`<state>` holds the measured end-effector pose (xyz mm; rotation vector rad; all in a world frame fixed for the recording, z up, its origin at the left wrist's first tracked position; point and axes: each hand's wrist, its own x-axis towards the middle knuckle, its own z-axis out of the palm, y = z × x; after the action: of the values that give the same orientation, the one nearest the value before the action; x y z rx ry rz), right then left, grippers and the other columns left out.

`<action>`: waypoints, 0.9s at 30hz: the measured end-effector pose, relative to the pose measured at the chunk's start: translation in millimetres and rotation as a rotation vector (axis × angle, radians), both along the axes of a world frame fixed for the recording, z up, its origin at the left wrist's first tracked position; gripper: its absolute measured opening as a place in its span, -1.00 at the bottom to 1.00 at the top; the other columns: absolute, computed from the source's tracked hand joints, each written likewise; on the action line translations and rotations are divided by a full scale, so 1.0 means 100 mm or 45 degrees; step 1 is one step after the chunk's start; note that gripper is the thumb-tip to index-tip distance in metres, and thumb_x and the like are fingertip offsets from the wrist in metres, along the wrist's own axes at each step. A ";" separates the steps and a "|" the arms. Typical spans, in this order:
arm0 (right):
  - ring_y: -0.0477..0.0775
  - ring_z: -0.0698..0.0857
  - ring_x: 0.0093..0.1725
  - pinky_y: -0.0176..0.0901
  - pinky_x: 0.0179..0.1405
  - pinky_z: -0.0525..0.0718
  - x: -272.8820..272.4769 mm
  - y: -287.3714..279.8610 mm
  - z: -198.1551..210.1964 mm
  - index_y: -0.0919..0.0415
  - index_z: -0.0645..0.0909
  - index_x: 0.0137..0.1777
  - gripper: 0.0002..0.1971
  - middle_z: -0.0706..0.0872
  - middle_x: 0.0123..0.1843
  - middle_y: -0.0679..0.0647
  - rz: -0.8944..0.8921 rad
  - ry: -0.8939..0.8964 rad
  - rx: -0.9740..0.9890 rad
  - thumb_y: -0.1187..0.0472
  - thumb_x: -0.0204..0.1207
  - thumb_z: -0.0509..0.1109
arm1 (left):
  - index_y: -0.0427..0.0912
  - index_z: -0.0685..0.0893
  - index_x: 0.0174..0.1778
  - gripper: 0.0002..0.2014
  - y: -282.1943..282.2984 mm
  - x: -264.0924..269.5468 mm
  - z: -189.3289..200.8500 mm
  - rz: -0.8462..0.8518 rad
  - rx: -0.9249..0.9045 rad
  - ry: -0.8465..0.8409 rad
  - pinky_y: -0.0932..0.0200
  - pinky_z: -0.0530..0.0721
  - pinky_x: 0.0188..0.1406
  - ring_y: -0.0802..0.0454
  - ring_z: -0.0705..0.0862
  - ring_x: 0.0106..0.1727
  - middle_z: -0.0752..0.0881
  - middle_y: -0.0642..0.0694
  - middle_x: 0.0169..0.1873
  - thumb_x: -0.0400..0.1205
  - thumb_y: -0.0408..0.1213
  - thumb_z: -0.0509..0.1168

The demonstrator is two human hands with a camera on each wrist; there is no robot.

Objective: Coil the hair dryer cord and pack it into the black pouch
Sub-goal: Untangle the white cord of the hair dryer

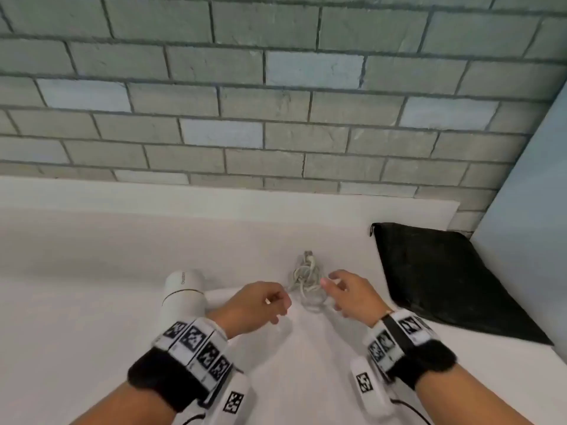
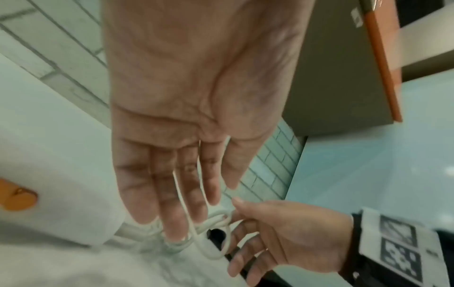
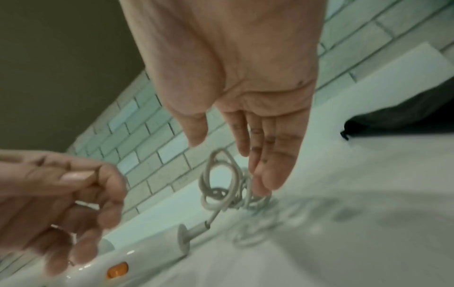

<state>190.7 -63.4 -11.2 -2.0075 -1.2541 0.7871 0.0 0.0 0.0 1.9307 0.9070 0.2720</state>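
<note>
The white hair dryer (image 1: 181, 289) lies on the white table (image 1: 92, 271), barrel toward the wall. Its pale cord (image 1: 306, 280) sits in a loose tangle of loops between my hands. My left hand (image 1: 276, 305) is just left of the tangle with fingers curled and thumb against the index finger, pinching a strand. In the left wrist view that cord (image 2: 194, 233) runs down across the fingers. My right hand (image 3: 228, 165) reaches down with straight fingers, tips touching the cord (image 3: 221, 186). The black pouch (image 1: 445, 277) lies flat to the right, clear of both hands.
A grey brick-tiled wall (image 1: 276, 102) stands behind the table, with a white board (image 1: 214, 197) leaning at its foot. A pale blue panel (image 1: 527, 210) closes the right side past the pouch. A brown box (image 2: 339, 77) shows in the left wrist view.
</note>
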 end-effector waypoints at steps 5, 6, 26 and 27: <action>0.13 0.62 -0.17 -0.17 -0.28 0.59 -0.15 0.26 -0.07 0.18 0.54 -0.25 -0.88 0.66 -0.10 0.22 -0.020 0.022 -0.005 0.22 0.52 0.29 | -0.12 0.56 -0.03 -0.92 0.18 0.13 -0.06 0.230 -0.201 -0.143 0.25 0.55 -0.30 0.08 0.66 -0.29 0.65 -0.06 -0.19 0.59 -0.27 0.26; 0.14 0.62 -0.18 -0.17 -0.30 0.62 -0.16 0.26 -0.08 0.15 0.50 -0.33 -0.82 0.65 -0.13 0.23 -0.049 0.071 0.020 0.32 0.51 0.26 | -0.15 0.55 -0.03 -0.93 0.21 0.13 -0.06 0.276 -0.253 -0.176 0.23 0.56 -0.27 0.06 0.66 -0.27 0.65 -0.10 -0.15 0.59 -0.28 0.25; -0.02 0.46 0.02 -0.09 0.01 0.43 -0.48 -0.06 0.17 0.08 0.59 0.12 -0.68 0.56 -0.01 -0.06 0.201 -0.555 0.466 -0.01 0.41 0.43 | -0.32 0.56 -0.01 -0.85 0.19 0.16 0.08 0.501 -0.118 -0.696 -0.02 0.79 -0.13 -0.17 0.73 -0.23 0.68 -0.29 -0.23 0.58 -0.33 0.28; -0.01 0.46 -0.05 -0.12 -0.08 0.42 -0.51 -0.05 0.18 0.14 0.62 0.07 -0.74 0.59 -0.07 -0.02 0.203 -0.601 0.520 0.04 0.45 0.40 | -0.30 0.56 -0.05 -0.89 0.18 0.15 0.09 0.496 -0.117 -0.705 -0.03 0.79 -0.14 -0.16 0.72 -0.25 0.68 -0.28 -0.25 0.59 -0.33 0.27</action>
<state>139.7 -68.8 6.9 -1.8184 -1.6967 0.0950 14.7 17.9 8.7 1.4633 0.8860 0.9259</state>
